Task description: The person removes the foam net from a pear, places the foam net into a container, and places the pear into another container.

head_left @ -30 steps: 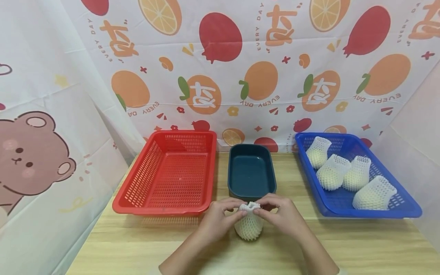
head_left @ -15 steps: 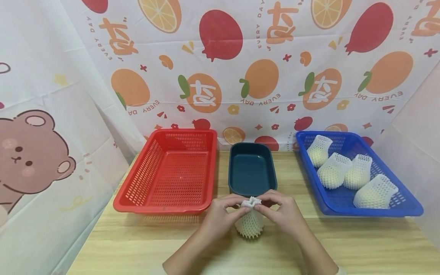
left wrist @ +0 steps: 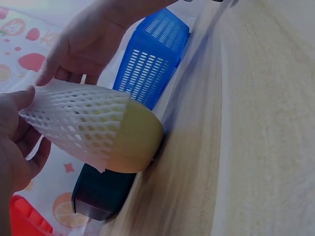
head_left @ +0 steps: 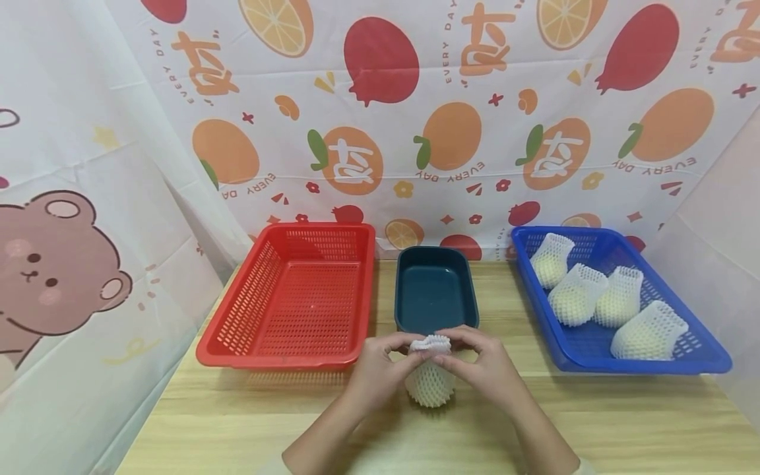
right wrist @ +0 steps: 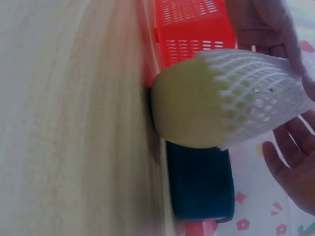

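Note:
A white foam fruit net stands upright on the table in front of the dark teal bin, between the two hands. Inside it is a round yellow-green fruit, its bare lower end showing in both wrist views; its exact kind I cannot tell. My left hand pinches the net's upper rim from the left with thumb and fingers. From the right, my right hand pinches the same rim, the thumbs nearly meeting. The fruit's base sits at the wood surface. In the head view the net covers the fruit.
Just behind the hands is the teal bin. A red basket stands at left, its visible floor bare. In the blue basket at right lie several netted fruits. A printed cloth hangs behind the table.
Both hands have stayed on the net's rim. Its round opening has been drawn flatter and stands slightly higher between the fingers. The baskets and bin have kept their places.

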Demonstrator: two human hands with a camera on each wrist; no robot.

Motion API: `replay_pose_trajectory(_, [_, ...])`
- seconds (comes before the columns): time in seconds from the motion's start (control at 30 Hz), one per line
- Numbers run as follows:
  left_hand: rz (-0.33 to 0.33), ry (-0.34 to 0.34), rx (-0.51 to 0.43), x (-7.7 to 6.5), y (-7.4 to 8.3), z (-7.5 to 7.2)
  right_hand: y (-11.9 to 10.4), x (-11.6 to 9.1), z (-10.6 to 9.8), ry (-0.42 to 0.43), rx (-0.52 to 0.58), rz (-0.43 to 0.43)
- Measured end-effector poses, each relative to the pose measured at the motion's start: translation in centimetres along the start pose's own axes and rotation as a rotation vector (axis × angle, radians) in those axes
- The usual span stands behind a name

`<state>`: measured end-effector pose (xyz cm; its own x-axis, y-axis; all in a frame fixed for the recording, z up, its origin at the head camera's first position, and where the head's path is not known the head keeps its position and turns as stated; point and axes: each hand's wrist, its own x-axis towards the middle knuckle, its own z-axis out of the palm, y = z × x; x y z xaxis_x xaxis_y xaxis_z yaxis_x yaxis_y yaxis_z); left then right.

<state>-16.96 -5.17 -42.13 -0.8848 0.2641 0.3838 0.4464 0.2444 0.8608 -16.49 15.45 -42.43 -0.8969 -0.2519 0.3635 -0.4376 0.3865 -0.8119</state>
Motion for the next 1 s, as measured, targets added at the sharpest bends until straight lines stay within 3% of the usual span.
replay_pose_trajectory(0.13, [-0.025, 0.035, -0.034, 0.0, 0.3, -0.1, -0.3, 0.2, 0.5, -0.082, -0.039, 0.116])
replay_pose_trajectory(0.23, [-0.031, 0.049, -0.061, 0.0, 0.4, -0.1, -0.6, 0.4, 1.2, -0.132, -0.035, 0.137])
replay_pose_trajectory(0.47, [0.04, 0.102, -0.124, 0.1, 0.5, 0.1, -1.2, 1.0, 2.6, -0.102, -0.009, 0.093])
replay_pose_trajectory(0.7, [0.123, 0.16, -0.149, 1.0, 1.6, -0.3, -1.9, 1.9, 2.4, -0.062, 0.037, 0.026])
replay_pose_trajectory(0.93, [0.085, -0.009, -0.152, 2.6, 3.2, -1.1, -2.9, 3.0, 0.5, -0.089, -0.135, -0.039])
replay_pose_trajectory(1.0, [0.097, -0.014, -0.148, 3.2, 3.6, -1.4, -3.0, 3.4, -0.1, -0.091, -0.171, -0.065])
